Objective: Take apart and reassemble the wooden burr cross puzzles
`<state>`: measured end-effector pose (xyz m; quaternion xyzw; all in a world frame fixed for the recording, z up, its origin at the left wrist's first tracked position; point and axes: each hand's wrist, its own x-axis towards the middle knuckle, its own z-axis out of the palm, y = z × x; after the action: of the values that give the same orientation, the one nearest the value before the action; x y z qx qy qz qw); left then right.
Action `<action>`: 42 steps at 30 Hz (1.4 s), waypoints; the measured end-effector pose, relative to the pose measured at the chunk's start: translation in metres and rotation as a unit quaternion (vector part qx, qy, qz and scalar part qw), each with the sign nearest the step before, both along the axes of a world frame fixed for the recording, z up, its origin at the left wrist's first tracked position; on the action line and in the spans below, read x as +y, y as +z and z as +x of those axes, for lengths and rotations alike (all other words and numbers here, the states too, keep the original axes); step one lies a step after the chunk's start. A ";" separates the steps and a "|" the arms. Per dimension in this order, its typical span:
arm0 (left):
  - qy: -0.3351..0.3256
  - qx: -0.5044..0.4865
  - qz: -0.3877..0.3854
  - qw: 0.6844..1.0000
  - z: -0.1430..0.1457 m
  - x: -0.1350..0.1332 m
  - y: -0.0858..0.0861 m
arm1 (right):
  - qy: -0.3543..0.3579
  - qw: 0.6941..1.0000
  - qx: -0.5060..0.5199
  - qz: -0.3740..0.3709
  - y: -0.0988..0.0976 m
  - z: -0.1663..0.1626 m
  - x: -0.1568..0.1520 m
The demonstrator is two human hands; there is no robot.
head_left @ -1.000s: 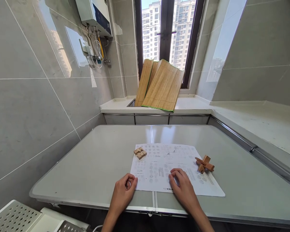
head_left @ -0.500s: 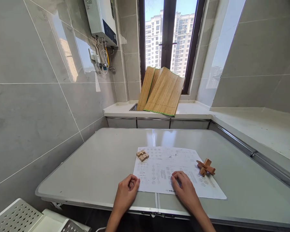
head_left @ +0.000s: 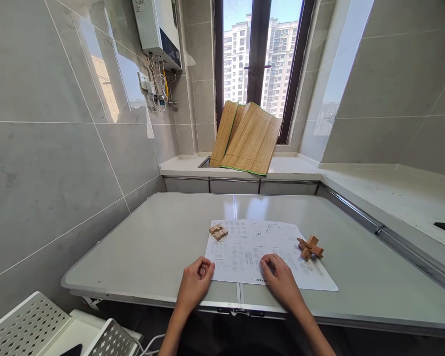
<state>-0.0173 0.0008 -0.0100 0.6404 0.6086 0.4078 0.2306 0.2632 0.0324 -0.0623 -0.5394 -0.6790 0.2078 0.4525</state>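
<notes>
A white printed sheet (head_left: 244, 247) lies flat on the table, covered in small figures and text. My left hand (head_left: 196, 278) rests at its left edge near the bottom, fingers loosely curled and thumb close to them, with nothing seen inside. On the sheet's lower part rests my right hand (head_left: 280, 277), also curled and holding nothing visible. A light wooden block puzzle (head_left: 218, 232) made of small cubes sits at the sheet's upper left corner. At the right side, a brown interlocking wooden puzzle (head_left: 310, 248) with crossed bars lies on the sheet's edge.
The pale folding table (head_left: 152, 237) has a seam down its middle. Behind it, a bamboo mat (head_left: 250, 138) leans on the white counter (head_left: 300, 167) by the window. A white perforated plastic basket (head_left: 25, 326) stands at the lower left. A water heater (head_left: 157, 32) hangs on the wall.
The view has tipped slightly downward, so the table, sheet and puzzles appear a little higher or shifted. Both hands keep the same curled pose and place on the sheet.
</notes>
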 end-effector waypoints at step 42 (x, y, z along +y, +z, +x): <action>-0.010 0.022 0.019 1.000 0.002 0.002 0.002 | -0.309 0.921 -0.160 -0.177 0.024 0.146 0.024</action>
<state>-0.0155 0.0026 -0.0077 0.6597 0.5992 0.4025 0.2090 0.4089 0.0564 -0.0381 -0.8198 -0.4940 0.0851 0.2767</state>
